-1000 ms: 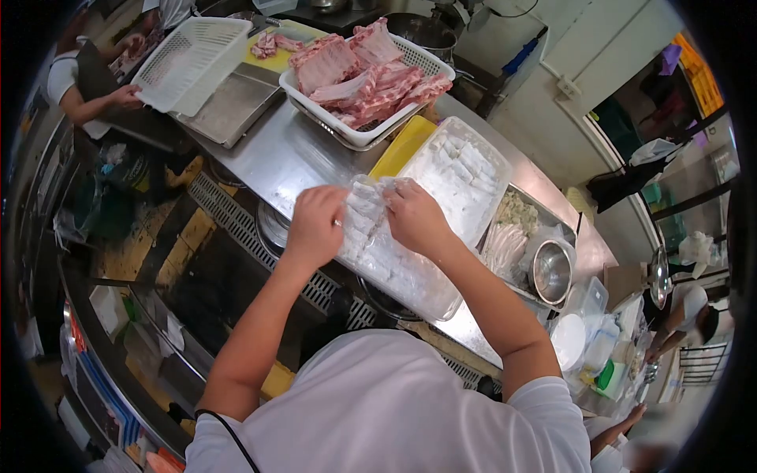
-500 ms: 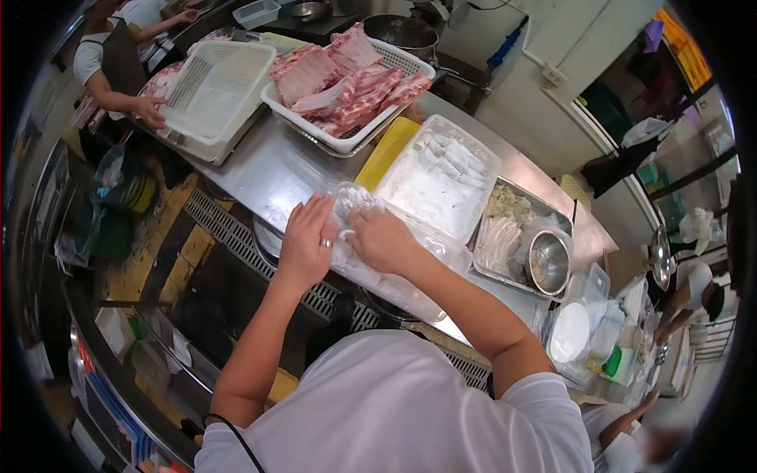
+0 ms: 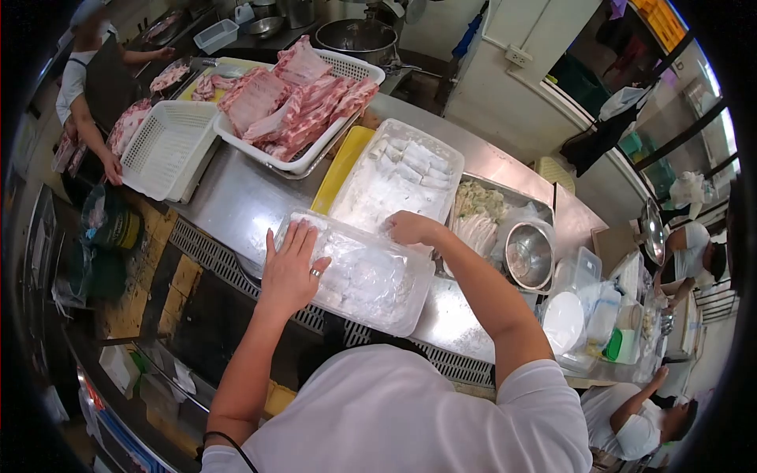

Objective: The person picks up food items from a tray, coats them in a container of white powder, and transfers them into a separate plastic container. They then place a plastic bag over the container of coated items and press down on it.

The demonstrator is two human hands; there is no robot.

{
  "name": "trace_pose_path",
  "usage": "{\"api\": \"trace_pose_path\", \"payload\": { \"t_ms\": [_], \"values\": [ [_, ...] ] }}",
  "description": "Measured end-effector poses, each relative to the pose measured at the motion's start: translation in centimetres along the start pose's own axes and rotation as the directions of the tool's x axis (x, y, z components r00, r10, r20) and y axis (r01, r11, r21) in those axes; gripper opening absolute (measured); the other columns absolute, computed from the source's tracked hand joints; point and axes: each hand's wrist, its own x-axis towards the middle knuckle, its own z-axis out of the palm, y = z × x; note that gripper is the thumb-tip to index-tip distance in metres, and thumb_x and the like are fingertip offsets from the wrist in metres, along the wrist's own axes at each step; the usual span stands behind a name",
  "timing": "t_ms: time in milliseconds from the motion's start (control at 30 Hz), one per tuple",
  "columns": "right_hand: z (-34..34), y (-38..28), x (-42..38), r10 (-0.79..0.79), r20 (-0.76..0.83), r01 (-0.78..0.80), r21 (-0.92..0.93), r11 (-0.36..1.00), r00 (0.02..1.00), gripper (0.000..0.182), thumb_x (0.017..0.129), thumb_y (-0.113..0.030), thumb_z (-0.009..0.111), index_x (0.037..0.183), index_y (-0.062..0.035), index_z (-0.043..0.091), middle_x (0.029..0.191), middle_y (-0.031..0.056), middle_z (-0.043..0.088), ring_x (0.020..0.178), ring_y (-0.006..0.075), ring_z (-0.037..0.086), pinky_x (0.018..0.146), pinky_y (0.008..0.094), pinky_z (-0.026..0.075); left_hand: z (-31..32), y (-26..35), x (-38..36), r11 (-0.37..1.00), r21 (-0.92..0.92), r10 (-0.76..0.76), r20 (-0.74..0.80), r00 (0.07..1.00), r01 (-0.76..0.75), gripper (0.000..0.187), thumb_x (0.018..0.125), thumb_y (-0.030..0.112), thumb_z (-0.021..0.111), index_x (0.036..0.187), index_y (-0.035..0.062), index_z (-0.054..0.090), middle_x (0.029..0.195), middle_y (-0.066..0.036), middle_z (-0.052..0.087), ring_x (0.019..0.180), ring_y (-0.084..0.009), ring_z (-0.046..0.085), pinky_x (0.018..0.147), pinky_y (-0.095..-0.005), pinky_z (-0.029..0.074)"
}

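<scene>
My left hand, with a ring on it, lies flat with fingers spread on the left end of a clear plastic container. Its top looks covered by plastic film dusted with white powder. At the container's far edge is my right hand, its fingers curled in and pointing down. What they grip, if anything, is hidden. Just beyond stands a white plastic tub whose floor is coated in white powder. Several white, powdered rolls lie at its far end.
A white basket of raw ribs stands at the back left, beside another white basket touched by a co-worker's hand. A yellow board edges the tub. To the right are a metal tray of food and a steel bowl.
My right hand has moved right, away from my left hand, to the container's far edge. My left hand has flattened on the film. The view has shifted slightly.
</scene>
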Motion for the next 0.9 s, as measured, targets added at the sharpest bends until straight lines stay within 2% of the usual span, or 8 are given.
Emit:
{"api": "trace_pose_path", "payload": {
  "t_ms": [133, 200, 300, 400, 600, 700, 800, 900],
  "values": [
    [-3.3, 1.8, 3.4, -0.072, -0.309, 0.031, -0.137, 0.990, 0.948, 0.042, 0.089, -0.015, 0.061, 0.124, 0.0056, 0.069, 0.121, 0.0302, 0.070, 0.114, 0.0465, 0.067, 0.099, 0.0482, 0.054, -0.2, 1.2, -0.3, 1.000, -0.031, -0.003, -0.031, 1.000, 0.002, 0.060, 0.100, 0.027, 0.060, 0.150, -0.0035, 0.049, 0.159, -0.026, 0.045, 0.153, -0.0436, 0.034, 0.126, -0.0646, 0.013],
    [-6.4, 1.6, 4.6, -0.006, -0.478, -0.109, -0.212, 0.971, 0.878, 0.044, 0.088, -0.019, 0.065, 0.125, 0.0060, 0.066, 0.124, 0.0280, 0.069, 0.114, 0.0436, 0.066, 0.101, 0.0479, 0.053, 0.1, 2.3, -1.0, 0.995, -0.096, 0.028, -0.092, 0.995, -0.037, 0.060, 0.097, 0.026, 0.063, 0.147, -0.0039, 0.051, 0.157, -0.026, 0.048, 0.152, -0.0448, 0.036, 0.125, -0.0648, 0.014],
    [-7.3, 3.1, 7.0, -0.137, -0.544, -0.132, -0.426, 0.895, 0.828, 0.057, 0.089, -0.031, 0.072, 0.130, 0.0061, 0.060, 0.123, 0.0273, 0.067, 0.115, 0.0437, 0.065, 0.100, 0.0487, 0.053, 1.2, 5.1, -2.4, 0.970, -0.211, 0.079, -0.204, 0.976, -0.123, 0.056, 0.092, 0.025, 0.068, 0.138, -0.0038, 0.059, 0.148, -0.024, 0.056, 0.146, -0.0449, 0.045, 0.124, -0.0649, 0.018],
    [-5.2, 0.8, 6.3, -0.211, -0.475, -0.166, -0.634, 0.755, 0.854, 0.069, 0.086, -0.039, 0.077, 0.133, 0.0068, 0.056, 0.124, 0.0270, 0.066, 0.115, 0.0426, 0.066, 0.099, 0.0489, 0.055, 3.2, 6.3, -3.1, 0.958, -0.215, 0.134, -0.253, 0.958, -0.191, 0.050, 0.091, 0.026, 0.068, 0.133, -0.0019, 0.063, 0.144, -0.021, 0.060, 0.142, -0.0425, 0.049, 0.123, -0.0646, 0.021],
    [-0.4, -0.1, 4.7, -0.008, -0.175, -0.034, -0.238, 0.971, 0.984, 0.059, 0.087, -0.032, 0.074, 0.126, 0.0107, 0.062, 0.112, 0.0320, 0.071, 0.106, 0.0425, 0.071, 0.093, 0.0456, 0.057, 3.6, 6.7, -2.5, 0.968, -0.177, 0.110, -0.329, 0.938, -0.176, 0.043, 0.092, 0.029, 0.068, 0.125, 0.0003, 0.067, 0.136, -0.017, 0.066, 0.132, -0.0381, 0.057, 0.119, -0.0619, 0.029],
    [-2.3, 1.6, 4.9, 0.137, -0.078, -0.114, 0.245, 0.963, 0.987, 0.055, 0.086, -0.028, 0.072, 0.125, 0.0097, 0.066, 0.111, 0.0329, 0.073, 0.104, 0.0414, 0.073, 0.092, 0.0433, 0.057, 3.9, 6.8, -2.4, 0.969, -0.181, 0.101, -0.334, 0.937, -0.169, 0.043, 0.092, 0.028, 0.067, 0.124, -0.0002, 0.067, 0.133, -0.016, 0.067, 0.131, -0.0386, 0.057, 0.119, -0.0604, 0.030],
    [-5.4, 1.5, 4.0, -0.006, -0.208, 0.002, -0.015, 1.000, 0.978, 0.050, 0.084, -0.028, 0.072, 0.116, 0.0107, 0.069, 0.107, 0.0317, 0.073, 0.103, 0.0438, 0.072, 0.090, 0.0454, 0.056, 3.7, 6.9, -2.3, 0.971, -0.182, 0.084, -0.337, 0.938, -0.153, 0.042, 0.092, 0.029, 0.070, 0.123, 0.0013, 0.068, 0.131, -0.014, 0.068, 0.130, -0.0362, 0.058, 0.119, -0.0594, 0.031],
    [-3.8, 2.0, 4.5, -0.056, -0.126, 0.026, -0.224, 0.974, 0.990, 0.054, 0.081, -0.033, 0.076, 0.114, 0.0085, 0.070, 0.109, 0.0298, 0.074, 0.106, 0.0433, 0.071, 0.093, 0.0454, 0.056, 3.6, 7.1, -2.2, 0.972, -0.181, 0.081, -0.337, 0.938, -0.149, 0.041, 0.092, 0.030, 0.071, 0.123, 0.0022, 0.069, 0.130, -0.013, 0.069, 0.130, -0.0350, 0.059, 0.118, -0.0587, 0.032]
  ]
}}
